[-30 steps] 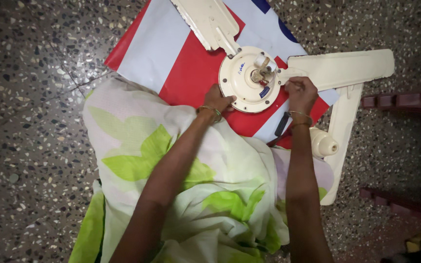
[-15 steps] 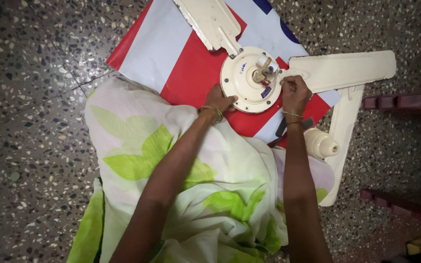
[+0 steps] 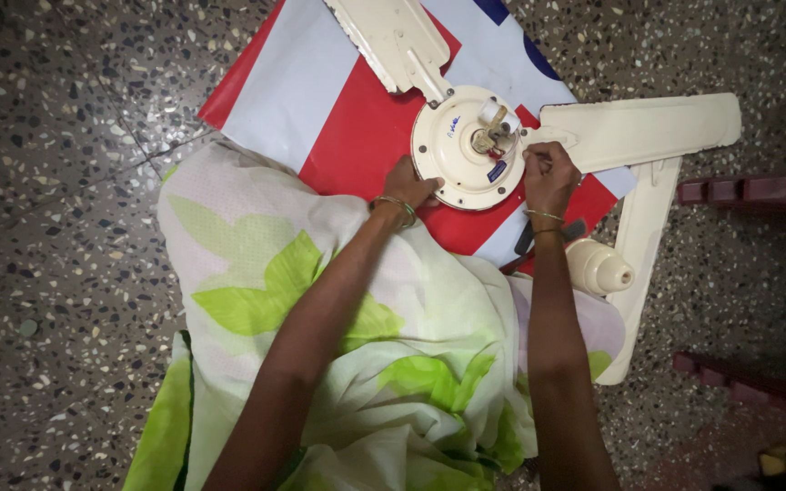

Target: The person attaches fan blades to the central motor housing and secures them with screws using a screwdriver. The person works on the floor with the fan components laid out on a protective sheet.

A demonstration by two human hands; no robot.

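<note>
the speckled terrazzo floor [image 3: 56, 182] fills most of what i see. on it lies a red, white and blue sheet [image 3: 357, 136], partly under my lap. over my legs is my white cloth with green leaves [image 3: 320, 336], reaching to the sheet's near edge.

on the sheet sits a cream ceiling fan, its round motor housing [image 3: 457, 150] lying flat with the shaft end [image 3: 488, 136] pointing up. one blade [image 3: 398, 36] runs to the top edge of the view, a second blade [image 3: 648, 132] stretches out to the right over the floor, and a third blade [image 3: 639, 264] runs down past my right knee. just beside that third blade, near my right wrist, is a cream bell-shaped cover [image 3: 598, 266], lying apart from the motor. along the right edge are dark red slats [image 3: 748, 189] of some frame.

my left hand [image 3: 408, 184] rests against the near rim of the motor housing, fingers curled and pressing on its edge, nothing gripped inside them. my right hand [image 3: 549, 173] is at the right side of the housing, where the second blade joins it; the fingers are bunched together at that joint, and i cannot tell whether they pinch anything small. a dark flat object [image 3: 524, 239] shows just under my right wrist, too hidden to make out.
</note>
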